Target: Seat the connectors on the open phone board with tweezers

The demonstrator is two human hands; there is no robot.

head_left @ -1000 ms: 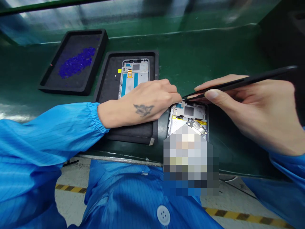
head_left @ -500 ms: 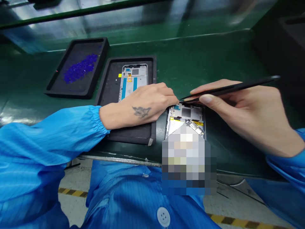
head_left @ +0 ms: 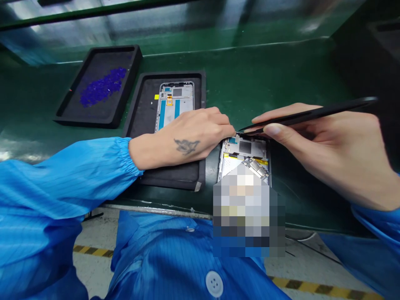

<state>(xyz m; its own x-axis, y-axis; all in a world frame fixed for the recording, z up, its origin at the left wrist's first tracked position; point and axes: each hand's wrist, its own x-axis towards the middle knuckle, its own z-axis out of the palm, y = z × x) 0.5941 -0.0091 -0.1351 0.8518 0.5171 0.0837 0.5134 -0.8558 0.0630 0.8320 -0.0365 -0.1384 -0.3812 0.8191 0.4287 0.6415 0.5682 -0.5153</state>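
Slim matte-black tweezers [head_left: 309,114] sit pinched between the thumb and fingers of the right hand [head_left: 328,152], their tips just at the top edge of a silver metal phone frame [head_left: 243,146]. The frame lies flat on a dark green bench [head_left: 265,79], at about four o'clock from the middle of the view, its lower part hidden behind a pixelated blur. The left hand [head_left: 195,133] comes in from nine o'clock, its fingertips at that same edge; I cannot tell whether it grips anything. Under its wrist lies a black foam tray [head_left: 203,93] holding a second silver phone frame [head_left: 175,104]. Farther off, at ten o'clock, a black tray [head_left: 134,68] holds a patch of small blue pieces [head_left: 103,86].

The risk, I'd judge, sits at the tips: a slip under pressure could scratch the frame, while a careless knock could shift the small metal-plated board [head_left: 258,167] lying on it.
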